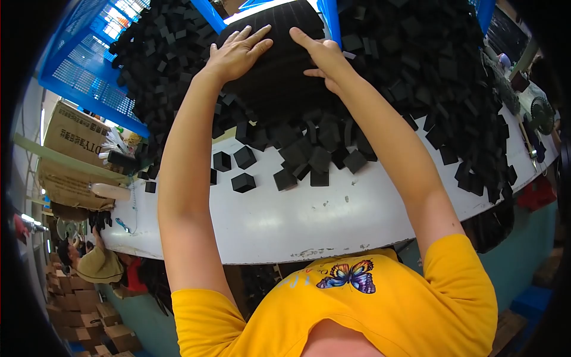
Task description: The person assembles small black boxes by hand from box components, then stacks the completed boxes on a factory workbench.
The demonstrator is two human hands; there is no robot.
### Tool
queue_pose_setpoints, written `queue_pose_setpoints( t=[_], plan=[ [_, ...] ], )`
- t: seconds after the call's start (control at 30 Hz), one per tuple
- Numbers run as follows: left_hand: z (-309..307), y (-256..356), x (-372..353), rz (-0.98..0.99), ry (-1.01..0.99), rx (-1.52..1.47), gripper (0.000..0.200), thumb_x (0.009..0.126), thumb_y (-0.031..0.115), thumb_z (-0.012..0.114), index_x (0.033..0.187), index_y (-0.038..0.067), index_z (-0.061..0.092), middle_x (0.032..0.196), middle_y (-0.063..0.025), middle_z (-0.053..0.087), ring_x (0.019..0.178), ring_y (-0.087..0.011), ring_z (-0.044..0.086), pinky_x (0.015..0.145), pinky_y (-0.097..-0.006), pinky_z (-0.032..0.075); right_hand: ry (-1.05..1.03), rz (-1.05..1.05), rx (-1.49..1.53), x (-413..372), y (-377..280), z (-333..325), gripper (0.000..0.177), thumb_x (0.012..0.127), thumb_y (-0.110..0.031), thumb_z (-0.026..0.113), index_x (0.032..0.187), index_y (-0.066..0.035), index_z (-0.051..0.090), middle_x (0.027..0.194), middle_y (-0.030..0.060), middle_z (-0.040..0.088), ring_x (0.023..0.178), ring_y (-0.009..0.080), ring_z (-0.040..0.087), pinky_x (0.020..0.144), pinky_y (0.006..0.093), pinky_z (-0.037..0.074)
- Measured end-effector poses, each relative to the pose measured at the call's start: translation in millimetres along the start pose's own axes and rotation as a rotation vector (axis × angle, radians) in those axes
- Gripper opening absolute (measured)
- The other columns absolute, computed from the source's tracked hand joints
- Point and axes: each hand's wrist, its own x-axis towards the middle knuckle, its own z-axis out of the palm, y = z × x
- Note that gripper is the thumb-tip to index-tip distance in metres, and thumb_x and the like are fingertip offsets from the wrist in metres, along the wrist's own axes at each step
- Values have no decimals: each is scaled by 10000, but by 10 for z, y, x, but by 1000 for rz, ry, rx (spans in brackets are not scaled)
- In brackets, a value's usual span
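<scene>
Between my hands is a large black foam piece (276, 71) with faint lines across its upper part. My left hand (237, 55) lies on its left side, fingers spread and thumb out to the right. On its right side rests my right hand (330, 58), thumb stretched toward the foam and one lower finger pointing left. Some right fingers are hidden. Neither hand is closed around anything. Loose black foam blocks (244, 182) lie on the white table (285, 220) below the hands.
Heaps of black foam blocks (416, 56) rise on both sides. Blue crate bars (208, 15) stand at the top, and a blue perforated crate (89, 71) at the upper left. A cardboard box (71, 134) is at the left. Another person (100, 265) is at the lower left.
</scene>
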Motion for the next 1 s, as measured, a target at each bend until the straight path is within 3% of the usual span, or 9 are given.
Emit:
queue_pose_setpoints(
  t=[0.1, 0.3, 0.4, 0.5, 0.6, 0.77, 0.83, 0.97, 1.0],
  plan=[
    [-9, 38, 0, -24, -18, 24, 604, 1002, 696, 312, 1561, 467, 297, 1658, -104, 270, 1538, -320, 219, 1157, -728, 142, -133, 95, -44, 134, 22, 28, 889, 840, -509, 790, 1340, 156, 477, 1347, 265, 536, 1304, 362, 515, 1009, 539, 486],
    [-6, 222, 134, 126, 66, 83, 566, 1025, 659, 288, 1556, 465, 313, 1665, -93, 256, 1540, -317, 215, 1167, -720, 122, -59, 48, -25, 297, 185, 25, 549, 810, -251, 829, 1197, 63, 600, 1133, 177, 675, 1042, 261, 662, 856, 476, 532],
    [70, 266, 220, 116, -17, -33, 545, 1037, 637, 283, 1554, 470, 315, 1666, -89, 257, 1541, -309, 218, 1166, -714, 134, 159, -7, 37, 382, 377, 101, 478, 691, -137, 858, 1043, 111, 651, 940, 168, 685, 844, 224, 678, 753, 312, 536],
    [87, 237, 238, 106, -13, -20, 532, 1040, 626, 288, 1551, 481, 314, 1664, -90, 262, 1540, -308, 222, 1165, -713, 140, 137, -55, 91, 552, 606, 132, 488, 678, -77, 844, 1085, 106, 647, 946, 161, 693, 860, 212, 683, 759, 310, 540],
    [100, 211, 230, 106, 0, -31, 518, 1043, 608, 304, 1547, 489, 315, 1663, -88, 265, 1539, -306, 225, 1165, -710, 150, 105, -50, 225, 397, 700, 82, 227, 809, 4, 757, 1017, 45, 672, 1031, 115, 690, 985, 202, 669, 790, 327, 544],
    [146, 181, 279, 100, 16, -12, 518, 1043, 594, 328, 1549, 484, 316, 1665, -85, 262, 1537, -310, 232, 1163, -703, 160, -30, 20, 935, 150, 779, -517, 252, 882, 0, 673, 1128, 22, 623, 1087, 103, 677, 1017, 228, 659, 960, 406, 516],
    [189, 169, 271, 101, 11, -25, 528, 1031, 623, 322, 1543, 490, 324, 1666, -73, 261, 1540, -299, 223, 1172, -700, 141, -176, -54, 752, -292, 474, -726, 287, 899, -36, 685, 1171, 6, 602, 1072, 95, 667, 1025, 207, 646, 964, 376, 511],
    [205, 124, 318, 119, 23, -77, 572, 995, 712, 295, 1525, 504, 351, 1665, -56, 263, 1549, -281, 194, 1179, -709, 110, -403, 58, -106, -858, 705, -855, 485, 828, -215, 812, 1218, 8, 627, 1101, 92, 684, 1039, 202, 647, 912, 332, 518],
    [217, 112, 336, 118, 23, -62, 575, 994, 715, 294, 1526, 504, 349, 1665, -57, 263, 1549, -282, 194, 1178, -710, 108, -369, -33, -453, -971, 633, -798, 570, 790, -306, 853, 1223, 2, 648, 1125, 119, 688, 1068, 218, 646, 950, 347, 510]
  ],
)
